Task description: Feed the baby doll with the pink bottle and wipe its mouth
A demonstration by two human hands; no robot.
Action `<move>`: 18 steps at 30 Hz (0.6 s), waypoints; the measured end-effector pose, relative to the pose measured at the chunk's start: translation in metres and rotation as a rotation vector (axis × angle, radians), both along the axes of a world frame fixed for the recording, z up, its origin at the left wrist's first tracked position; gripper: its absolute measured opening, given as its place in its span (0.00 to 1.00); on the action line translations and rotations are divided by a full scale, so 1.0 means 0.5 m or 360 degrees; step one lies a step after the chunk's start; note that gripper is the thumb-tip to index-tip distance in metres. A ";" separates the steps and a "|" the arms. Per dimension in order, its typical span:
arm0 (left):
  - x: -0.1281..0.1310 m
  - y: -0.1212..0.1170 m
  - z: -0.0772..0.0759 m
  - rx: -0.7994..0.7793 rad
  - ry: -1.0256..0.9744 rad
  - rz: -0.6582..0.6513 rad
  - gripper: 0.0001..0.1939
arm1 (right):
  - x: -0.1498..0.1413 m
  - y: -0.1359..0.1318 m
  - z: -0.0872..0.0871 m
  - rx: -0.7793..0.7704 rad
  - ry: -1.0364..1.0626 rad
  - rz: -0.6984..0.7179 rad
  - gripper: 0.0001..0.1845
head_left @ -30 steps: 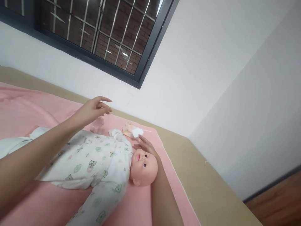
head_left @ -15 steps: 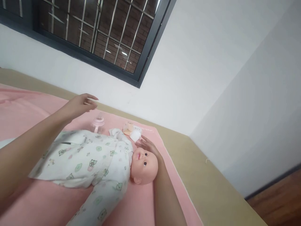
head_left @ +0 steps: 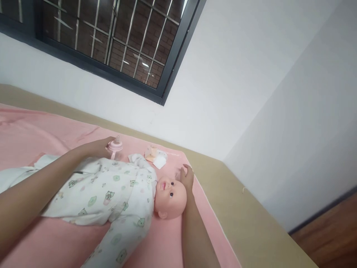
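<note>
A baby doll (head_left: 170,199) in a white suit (head_left: 111,186) with green and pink animal prints lies on its back, head to the right. Beyond its body stands a pink baby bottle (head_left: 115,146) with a clear nipple and handle. My left hand (head_left: 102,147) reaches across the doll, its fingers curled around the bottle's far left side and partly hidden. Just past the doll's head, my right hand (head_left: 188,176) has its fingers bent inward. A faint, translucent pinkish thing (head_left: 178,172) shows at those fingertips, too indistinct to name.
A small orange-and-white packet (head_left: 151,152) and a white folded piece (head_left: 160,161) lie near the doll's shoulder. The pink blanket (head_left: 164,242) covers the tan surface (head_left: 223,193). A white wall (head_left: 217,93) and a dark-framed, barred window (head_left: 164,83) rise behind.
My left hand has come down from above the bottle and closed around it. My right hand has shifted right, away from the white piece, and its fingers have curled.
</note>
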State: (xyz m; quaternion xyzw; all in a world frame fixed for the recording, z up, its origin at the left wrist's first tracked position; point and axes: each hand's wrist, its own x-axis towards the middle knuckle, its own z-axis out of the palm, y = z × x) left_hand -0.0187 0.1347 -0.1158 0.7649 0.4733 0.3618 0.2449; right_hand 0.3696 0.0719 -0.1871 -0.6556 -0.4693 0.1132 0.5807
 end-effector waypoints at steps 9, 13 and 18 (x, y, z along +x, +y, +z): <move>-0.002 0.037 -0.012 -0.0135 0.0191 0.0053 0.33 | -0.010 0.005 -0.016 -0.0345 -0.0197 -0.0077 0.19; -0.006 0.056 -0.016 -0.0180 0.0051 0.0086 0.38 | -0.011 -0.001 -0.014 -0.0378 -0.0235 -0.0107 0.18; 0.001 0.045 0.002 -0.0132 -0.0344 0.0068 0.36 | -0.004 0.003 -0.015 -0.0436 -0.0186 -0.0043 0.22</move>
